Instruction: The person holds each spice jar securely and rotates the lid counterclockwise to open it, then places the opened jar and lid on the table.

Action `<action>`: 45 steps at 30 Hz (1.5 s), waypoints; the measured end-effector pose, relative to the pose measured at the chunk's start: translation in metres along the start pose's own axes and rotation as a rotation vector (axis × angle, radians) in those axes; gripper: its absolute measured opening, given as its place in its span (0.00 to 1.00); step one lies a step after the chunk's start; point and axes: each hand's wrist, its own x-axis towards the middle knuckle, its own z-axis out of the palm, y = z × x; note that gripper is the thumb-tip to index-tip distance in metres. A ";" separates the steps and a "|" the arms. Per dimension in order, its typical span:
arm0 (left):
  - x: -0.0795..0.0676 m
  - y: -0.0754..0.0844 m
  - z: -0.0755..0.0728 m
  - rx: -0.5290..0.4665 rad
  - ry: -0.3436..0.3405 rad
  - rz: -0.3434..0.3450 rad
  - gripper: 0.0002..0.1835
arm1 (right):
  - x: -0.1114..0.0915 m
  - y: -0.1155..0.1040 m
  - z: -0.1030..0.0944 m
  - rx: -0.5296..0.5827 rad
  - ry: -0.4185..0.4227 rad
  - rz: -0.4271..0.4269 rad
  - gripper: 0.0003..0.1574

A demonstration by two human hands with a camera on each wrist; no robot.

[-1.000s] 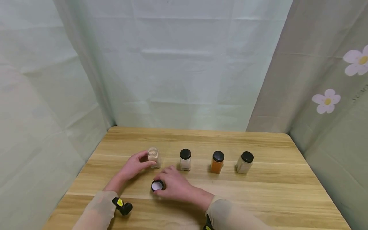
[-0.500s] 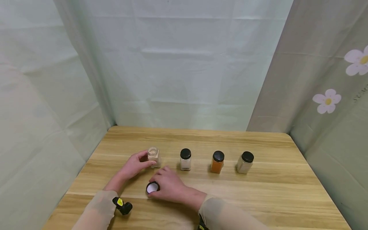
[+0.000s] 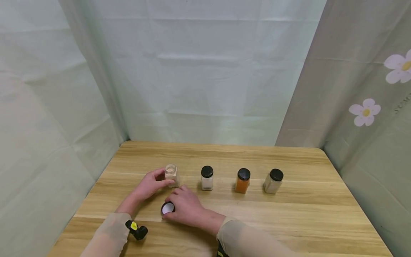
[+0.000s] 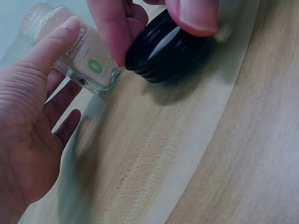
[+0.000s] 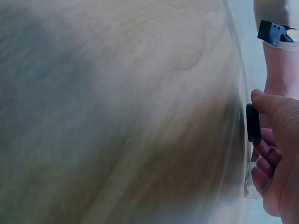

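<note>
At the left of the table, my left hand (image 3: 151, 184) grips an uncapped glass jar (image 3: 172, 176) of pale beige powder, its thumb across the printed label, as the left wrist view shows. The jar stands upright on the wood. Closer to me, my right hand (image 3: 187, 208) pinches a black screw lid (image 3: 167, 208) by its rim between thumb and fingers. The lid's white inner face is turned up toward the head camera. In the left wrist view the lid (image 4: 159, 51) is tilted just above the table, apart from the jar.
To the right stand several black-lidded jars in a row: one with white contents (image 3: 207, 182), one with orange powder (image 3: 242, 185), one with greyish-beige powder (image 3: 272, 186). The wooden table (image 3: 289, 221) is enclosed by pale curtains (image 3: 205, 89) at the back and sides.
My right hand has moved a little to the left with the lid, whose white inside has turned to show more. The left hand and its jar have stayed in place.
</note>
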 end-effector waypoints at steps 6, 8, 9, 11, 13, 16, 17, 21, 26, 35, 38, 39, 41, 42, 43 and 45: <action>0.001 0.000 0.000 -0.042 -0.003 0.004 0.35 | 0.000 -0.001 0.005 -0.009 0.008 0.002 0.28; 0.001 0.000 0.000 -0.039 -0.003 0.015 0.35 | -0.001 -0.001 0.005 -0.002 0.008 0.006 0.29; 0.001 0.000 0.000 -0.034 -0.004 0.021 0.34 | -0.002 -0.001 0.004 0.009 0.006 0.008 0.30; 0.000 0.000 0.000 -0.025 0.000 0.023 0.34 | -0.004 -0.001 0.000 0.037 -0.002 0.016 0.32; 0.000 0.000 -0.001 -0.018 0.000 0.018 0.34 | -0.006 0.001 -0.007 0.082 -0.009 0.026 0.33; 0.000 0.000 -0.001 -0.023 0.001 0.010 0.33 | -0.012 0.005 -0.022 0.143 0.002 0.037 0.33; 0.000 0.000 -0.001 -0.031 -0.002 0.009 0.33 | -0.015 0.007 -0.028 0.161 0.007 0.040 0.32; 0.000 0.001 -0.001 -0.034 -0.012 0.006 0.34 | -0.027 0.016 -0.048 0.224 0.047 0.055 0.31; -0.001 0.002 0.000 -0.034 -0.003 0.002 0.33 | -0.043 0.029 -0.065 0.297 0.117 0.071 0.29; -0.002 0.003 0.002 -0.050 -0.003 0.028 0.31 | -0.083 0.058 -0.089 0.337 0.308 0.077 0.31; -0.003 0.003 0.003 -0.048 -0.004 0.030 0.31 | -0.095 0.066 -0.093 0.366 0.376 0.073 0.34; -0.003 0.004 0.003 -0.044 -0.004 0.036 0.32 | -0.099 0.068 -0.093 0.377 0.393 0.074 0.36; -0.004 0.004 0.003 -0.037 -0.005 0.039 0.34 | -0.105 0.072 -0.094 0.397 0.419 0.070 0.38; -0.005 0.005 0.003 -0.034 -0.006 0.043 0.36 | -0.107 0.074 -0.095 0.405 0.429 0.070 0.39; -0.005 0.005 0.003 -0.029 -0.005 0.045 0.37 | -0.109 0.076 -0.095 0.410 0.437 0.067 0.40; -0.006 0.007 0.003 -0.025 0.002 0.044 0.40 | -0.113 0.079 -0.094 0.412 0.451 0.066 0.41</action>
